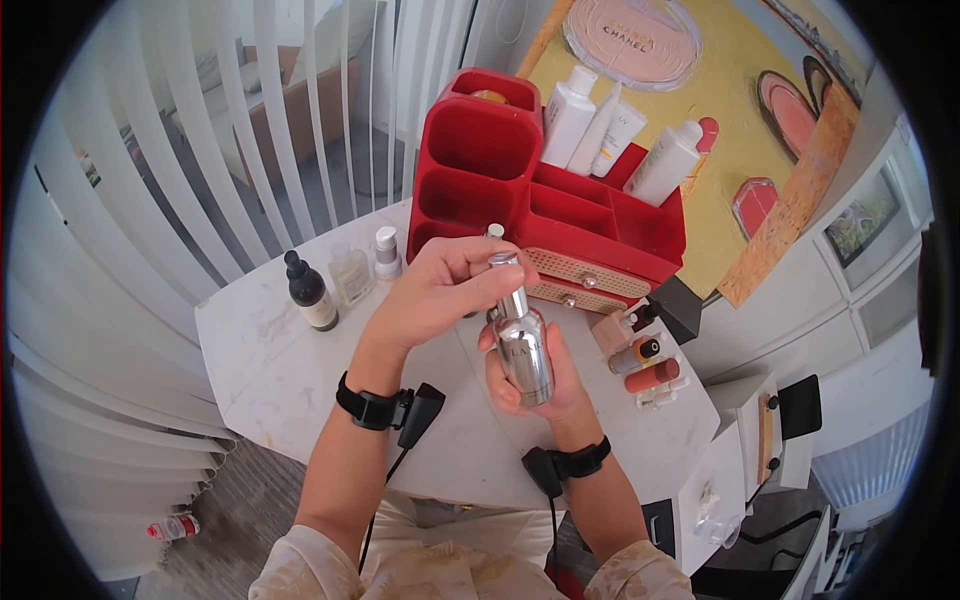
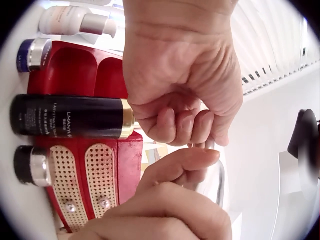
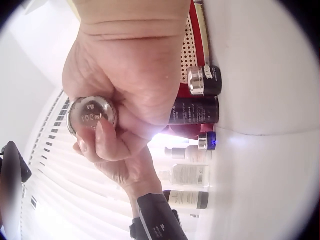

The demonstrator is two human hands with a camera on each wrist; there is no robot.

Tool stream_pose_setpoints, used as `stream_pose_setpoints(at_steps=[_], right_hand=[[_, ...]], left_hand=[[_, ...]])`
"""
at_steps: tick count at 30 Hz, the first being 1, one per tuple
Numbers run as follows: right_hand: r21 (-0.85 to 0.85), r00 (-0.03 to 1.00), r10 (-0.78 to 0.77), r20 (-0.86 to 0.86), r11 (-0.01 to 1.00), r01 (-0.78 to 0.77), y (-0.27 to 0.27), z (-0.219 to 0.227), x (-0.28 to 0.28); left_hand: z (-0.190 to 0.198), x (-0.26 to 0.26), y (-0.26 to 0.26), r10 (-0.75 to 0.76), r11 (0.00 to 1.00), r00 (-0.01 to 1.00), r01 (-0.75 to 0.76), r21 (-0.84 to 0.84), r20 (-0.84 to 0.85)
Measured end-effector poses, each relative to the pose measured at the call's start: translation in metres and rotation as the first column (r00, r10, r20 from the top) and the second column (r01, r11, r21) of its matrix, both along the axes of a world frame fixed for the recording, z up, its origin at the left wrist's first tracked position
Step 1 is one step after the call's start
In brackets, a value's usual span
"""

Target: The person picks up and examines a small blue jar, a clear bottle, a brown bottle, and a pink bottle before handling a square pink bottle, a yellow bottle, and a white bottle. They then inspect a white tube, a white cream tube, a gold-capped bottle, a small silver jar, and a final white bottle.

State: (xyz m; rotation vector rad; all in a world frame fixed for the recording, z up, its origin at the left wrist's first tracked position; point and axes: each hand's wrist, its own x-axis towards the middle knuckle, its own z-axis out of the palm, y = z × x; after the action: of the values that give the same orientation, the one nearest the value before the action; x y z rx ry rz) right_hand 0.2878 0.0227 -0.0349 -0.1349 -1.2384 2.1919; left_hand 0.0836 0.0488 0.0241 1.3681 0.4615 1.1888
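Observation:
A shiny silver bottle stands tilted between the two hands, above the white table. My right hand grips its body from behind and the right side. Around the silver cap at its upper end curl the thumb and fingers of my left hand. In the right wrist view the round bottle base, with embossed lettering, shows between the right palm and fingers. Seen from the left wrist, the left fingers are bent above the right hand, and the bottle is mostly hidden.
A red organizer with woven-front drawers stands behind the hands, holding several white bottles and tubes. A dark bottle, a clear bottle and a small white bottle stand left on the marble-look table. Several small cosmetics, including a reddish tube, lie right.

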Motion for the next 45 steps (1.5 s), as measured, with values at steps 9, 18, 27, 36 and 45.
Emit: stream_pose_setpoints(at_steps=[9, 18, 27, 36, 45], right_hand=[[0.083, 0.986, -0.154, 0.067, 0.985, 0.148, 0.002, 0.003, 0.001], [0.059, 0.987, -0.151, 0.06, 0.987, 0.147, 0.002, 0.002, 0.003], [0.02, 0.986, -0.148, -0.075, 0.988, 0.15, 0.003, 0.008, 0.005], [0.019, 0.981, -0.181, -0.061, 0.983, 0.183, 0.004, 0.007, 0.01], [0.335, 0.817, -0.573, -0.061, 0.759, 0.558, 0.018, 0.018, 0.039]], left_hand=[[0.005, 0.007, -0.002, 0.022, 0.998, 0.996, -0.017, 0.061, -0.084], [0.0, 0.008, 0.0, 0.008, 0.998, 0.999, -0.004, 0.066, -0.053], [-0.003, -0.003, 0.006, 0.127, 0.99, 0.965, -0.136, 0.025, 0.231], [-0.006, -0.007, 0.012, 0.147, 0.983, 0.935, -0.173, 0.053, 0.323], [-0.011, -0.011, 0.015, 0.282, 0.959, 0.922, -0.274, -0.067, 0.264]])
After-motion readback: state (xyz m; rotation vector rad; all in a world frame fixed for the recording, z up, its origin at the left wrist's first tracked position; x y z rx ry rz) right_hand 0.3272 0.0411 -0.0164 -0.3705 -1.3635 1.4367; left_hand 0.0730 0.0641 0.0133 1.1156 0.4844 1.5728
